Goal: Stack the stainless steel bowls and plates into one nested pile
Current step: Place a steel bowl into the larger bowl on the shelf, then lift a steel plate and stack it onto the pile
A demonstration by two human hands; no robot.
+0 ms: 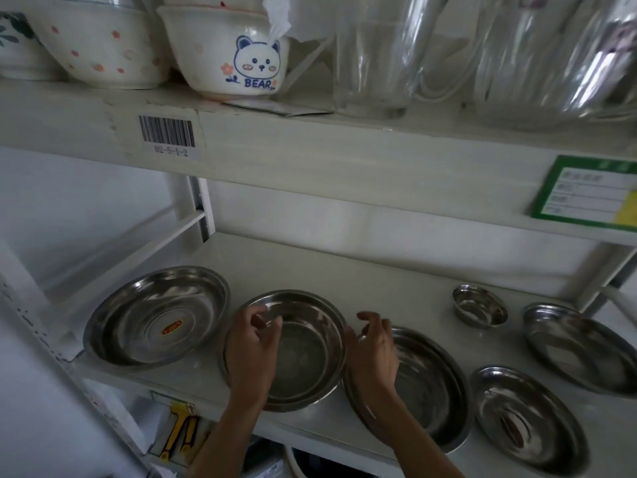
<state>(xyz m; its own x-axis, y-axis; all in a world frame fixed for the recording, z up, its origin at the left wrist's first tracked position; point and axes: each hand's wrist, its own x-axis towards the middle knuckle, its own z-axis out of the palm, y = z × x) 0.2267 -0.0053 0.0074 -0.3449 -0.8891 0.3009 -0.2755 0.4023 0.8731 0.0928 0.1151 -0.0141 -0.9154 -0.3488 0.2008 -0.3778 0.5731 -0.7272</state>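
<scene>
Several stainless steel dishes lie on the white lower shelf (344,270). A wide plate with a red sticker (155,315) is at the left. A deep bowl (303,357) sits in the middle, its right rim over the edge of an oval-looking plate (431,388). My left hand (253,346) reaches over the bowl's left rim and pinches it. My right hand (374,346) is at the bowl's right rim, fingers curled and apart, holding nothing. A small bowl (479,305) stands at the back right. Two more plates lie at the far right (579,346) and front right (527,419).
The upper shelf's board (310,150), with a barcode label, hangs low over the dishes. It carries ceramic bowls, one with a bear drawing (227,53), and clear glassware (372,56). A green price tag (586,191) hangs at the right. A white upright post (196,208) stands behind.
</scene>
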